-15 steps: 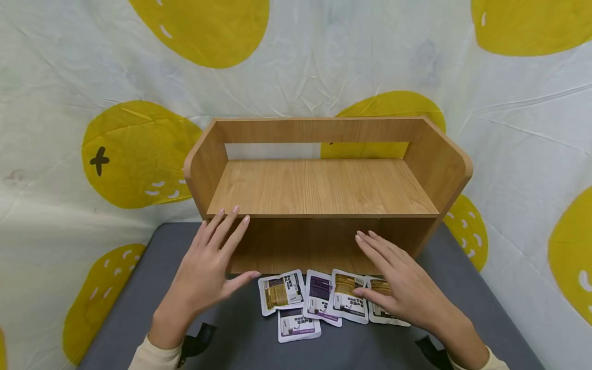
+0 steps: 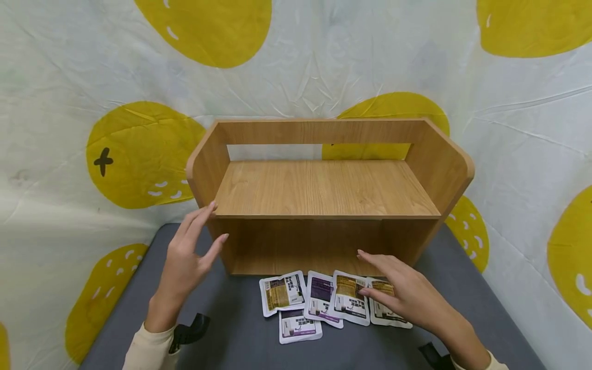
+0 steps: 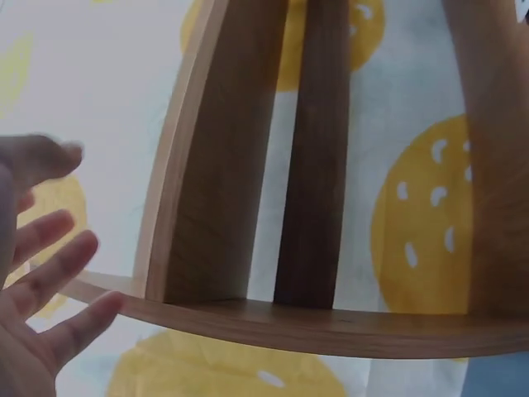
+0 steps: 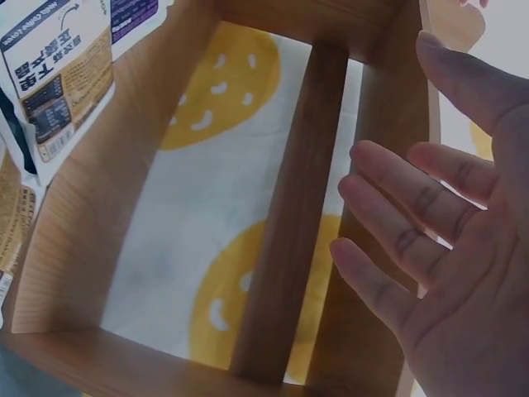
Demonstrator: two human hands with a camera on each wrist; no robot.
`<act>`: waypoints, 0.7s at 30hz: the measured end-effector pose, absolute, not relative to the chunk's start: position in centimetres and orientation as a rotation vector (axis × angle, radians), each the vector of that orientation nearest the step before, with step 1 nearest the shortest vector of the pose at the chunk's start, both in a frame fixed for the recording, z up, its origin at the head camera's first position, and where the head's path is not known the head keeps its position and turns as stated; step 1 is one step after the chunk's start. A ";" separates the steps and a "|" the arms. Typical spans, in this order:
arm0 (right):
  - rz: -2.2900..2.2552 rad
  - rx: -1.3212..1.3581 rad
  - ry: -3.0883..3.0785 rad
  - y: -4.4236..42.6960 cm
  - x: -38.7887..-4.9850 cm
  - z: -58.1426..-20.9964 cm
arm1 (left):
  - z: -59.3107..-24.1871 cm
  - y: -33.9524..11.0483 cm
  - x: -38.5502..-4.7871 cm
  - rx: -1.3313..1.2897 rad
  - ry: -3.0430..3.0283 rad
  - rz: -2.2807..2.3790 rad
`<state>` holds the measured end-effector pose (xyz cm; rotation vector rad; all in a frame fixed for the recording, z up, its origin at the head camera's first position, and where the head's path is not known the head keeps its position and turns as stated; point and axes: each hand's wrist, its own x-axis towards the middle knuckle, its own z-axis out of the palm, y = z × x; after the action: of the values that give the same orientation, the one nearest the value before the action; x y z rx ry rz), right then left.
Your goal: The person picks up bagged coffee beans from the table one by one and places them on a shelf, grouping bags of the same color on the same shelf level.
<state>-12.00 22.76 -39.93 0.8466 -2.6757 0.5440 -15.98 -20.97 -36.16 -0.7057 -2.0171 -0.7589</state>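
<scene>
White-edged pouches (image 2: 319, 297), five visible, clustered on the counter (image 2: 250, 347) before the wooden shelf (image 2: 330, 190), probably light, pliable and slick, best pinched by a sealed edge; left grip (image 2: 185, 259) and right grip (image 2: 409, 288) spread, both empty, the right's clearance hard to judge.

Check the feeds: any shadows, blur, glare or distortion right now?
Head: bright, fairly sharp; the shelf is shaded in its lower bay, soft shadows on the table. Left wrist: dim, slightly blurred; a shelf edge looks bowed, likely lens distortion. Right wrist: dim, but the cloth beyond the right fingers washes out; large print on the pouch is clear.
</scene>
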 end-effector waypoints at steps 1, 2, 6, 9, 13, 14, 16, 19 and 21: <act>0.553 0.843 -2.681 22.8 -12.0 -40.0 | -36.2 -21.1 -16.2 -0.675 -1.997 -0.793; 0.566 0.839 -2.687 22.9 -12.0 -40.1 | -36.2 -21.3 -16.4 -0.640 -1.977 -0.829; 0.606 0.816 -2.725 23.1 -11.9 -40.2 | -35.8 -21.6 -17.1 -0.485 -1.902 -0.957; 0.622 0.810 -2.731 23.2 -11.9 -40.4 | -35.7 -22.1 -17.6 -0.388 -1.888 -1.044; 0.616 0.823 -2.709 23.5 -11.9 -40.6 | -35.9 -22.7 -18.4 -0.303 -1.915 -1.100; 0.614 0.829 -2.703 23.5 -11.9 -40.6 | -35.8 -22.8 -18.6 -0.290 -1.922 -1.114; 0.612 0.839 -2.694 23.6 -12.0 -40.7 | -35.8 -22.9 -18.8 -0.272 -1.932 -1.142; 0.608 0.854 -2.675 23.9 -12.1 -40.9 | -35.6 -23.0 -19.0 -0.252 -1.952 -1.186; 0.609 0.860 -2.669 24.0 -12.1 -41.1 | -35.5 -23.0 -19.3 -0.242 -1.962 -1.208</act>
<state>-12.14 24.03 -41.11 0.8597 -2.6685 0.6092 -19.28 -23.05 -35.53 -0.2422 -1.9616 -1.2082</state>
